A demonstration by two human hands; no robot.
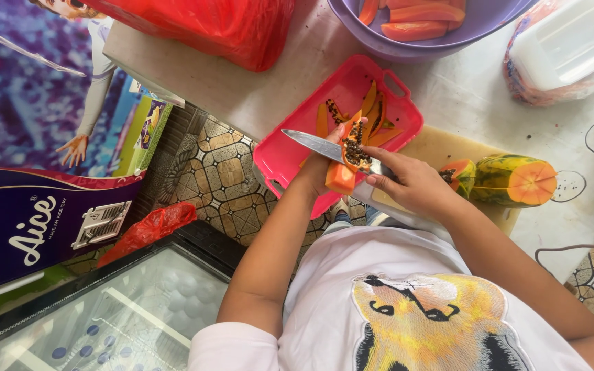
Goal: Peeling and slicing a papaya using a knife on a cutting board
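Observation:
My left hand (316,173) holds an orange papaya slice (342,177) with black seeds over a pink plastic tray (284,156). With my right hand (414,185) I grip a knife; its blade (311,143) lies across the slice's seed cavity and points left. Peel strips and seeds (377,117) lie in the tray. A cut green-yellow papaya (513,180) rests on a wooden cutting board (441,145) just right of my right hand, with a smaller seeded piece (458,175) beside it.
A purple bowl (379,47) with peeled papaya slices (414,29) stands at the far edge. A red plastic bag (221,27) sits far left, a wrapped white container (565,41) far right. Below the counter are a glass-topped freezer (125,316), a red bag (149,230) and tiled floor.

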